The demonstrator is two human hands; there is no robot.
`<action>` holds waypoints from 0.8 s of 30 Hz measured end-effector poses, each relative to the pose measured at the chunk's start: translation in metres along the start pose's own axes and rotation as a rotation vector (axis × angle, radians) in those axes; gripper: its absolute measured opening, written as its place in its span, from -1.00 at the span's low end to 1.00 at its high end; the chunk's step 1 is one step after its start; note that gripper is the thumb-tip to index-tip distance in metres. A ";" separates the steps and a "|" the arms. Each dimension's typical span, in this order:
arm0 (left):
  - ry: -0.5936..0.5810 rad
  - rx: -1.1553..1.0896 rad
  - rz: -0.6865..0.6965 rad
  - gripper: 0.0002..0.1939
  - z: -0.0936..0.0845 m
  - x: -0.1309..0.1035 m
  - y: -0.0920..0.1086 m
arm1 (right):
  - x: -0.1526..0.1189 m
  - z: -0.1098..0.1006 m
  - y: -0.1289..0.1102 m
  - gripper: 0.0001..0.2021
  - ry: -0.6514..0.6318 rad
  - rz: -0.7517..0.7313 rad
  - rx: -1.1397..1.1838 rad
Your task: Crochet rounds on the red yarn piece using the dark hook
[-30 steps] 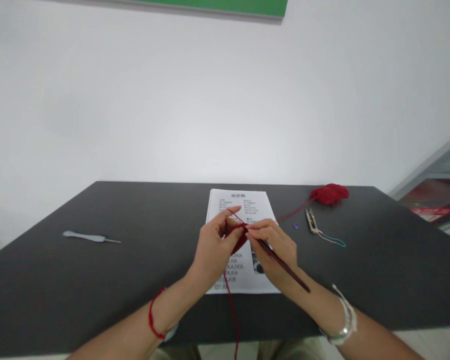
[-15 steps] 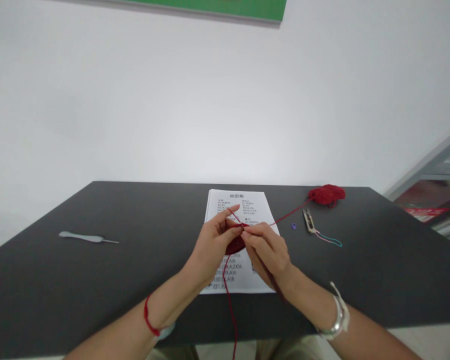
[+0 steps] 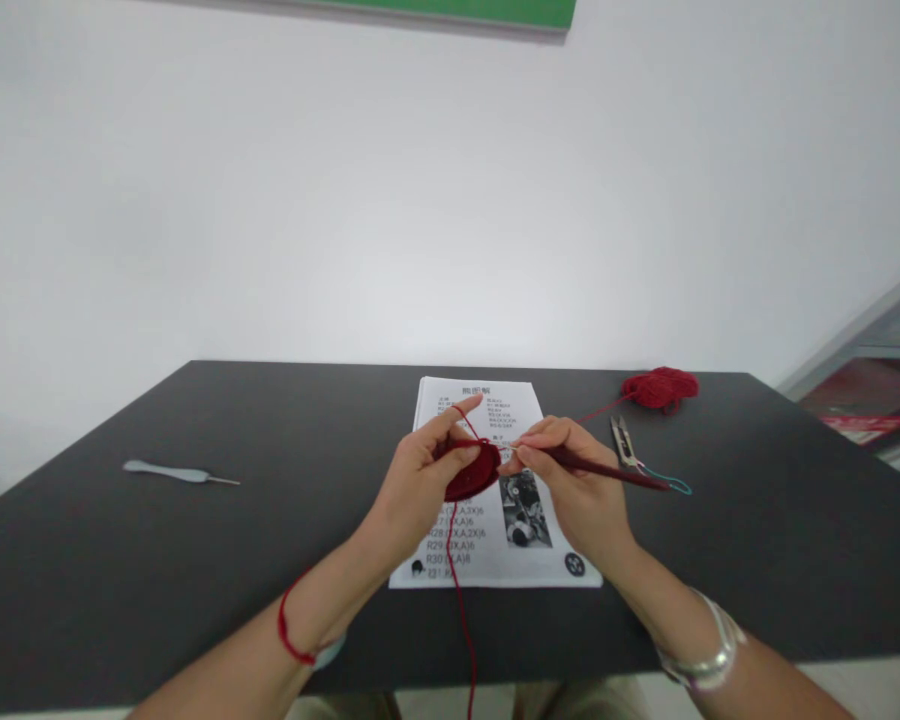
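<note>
Pinched between thumb and fingers of my left hand (image 3: pixel 418 480) is a dark red crocheted disc (image 3: pixel 474 474), with red yarn looped round the raised index finger. My right hand (image 3: pixel 576 478) grips a crochet hook (image 3: pixel 607 467) with a dark reddish-brown handle. Its thin metal tip points left to the upper right rim of the disc, where a strand of yarn runs. A loose red yarn tail (image 3: pixel 461 610) hangs from the disc past the table's front edge. Under both hands lie printed pattern sheets (image 3: pixel 450 570) with text and a photo.
A red yarn ball (image 3: pixel 658 388) sits at the back right, its strand leading toward my hands. Thread snips (image 3: pixel 624 442) with a blue cord lie right of the sheets. A second crochet hook, grey-handled (image 3: pixel 176 472), rests on the dark table (image 3: pixel 285 420) at left.
My right hand has moved right and turned, so the hook now lies nearly level, with its handle pointing right. The disc shows more. My left hand stays nearly in place.
</note>
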State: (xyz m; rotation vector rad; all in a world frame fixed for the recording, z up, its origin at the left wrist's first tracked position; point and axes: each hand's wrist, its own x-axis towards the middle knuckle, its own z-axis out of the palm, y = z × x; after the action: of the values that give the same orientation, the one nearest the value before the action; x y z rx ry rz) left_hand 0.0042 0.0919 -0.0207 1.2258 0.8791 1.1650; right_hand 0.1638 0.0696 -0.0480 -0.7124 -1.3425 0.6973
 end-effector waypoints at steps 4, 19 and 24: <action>0.000 -0.058 -0.032 -0.49 0.000 0.001 0.001 | -0.002 -0.002 -0.005 -0.84 -0.091 -0.270 -0.269; -0.124 -0.101 -0.089 -0.52 -0.001 0.002 0.001 | 0.005 0.007 0.001 -0.91 -0.003 0.321 0.406; -0.069 -0.255 -0.172 -0.50 0.008 -0.003 -0.004 | -0.010 0.006 0.016 -0.84 -0.052 -0.332 -0.335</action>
State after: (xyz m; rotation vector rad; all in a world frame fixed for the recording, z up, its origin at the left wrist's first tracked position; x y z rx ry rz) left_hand 0.0120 0.0879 -0.0237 0.9580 0.7433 1.0538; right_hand 0.1565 0.0720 -0.0660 -0.7147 -1.5989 0.2285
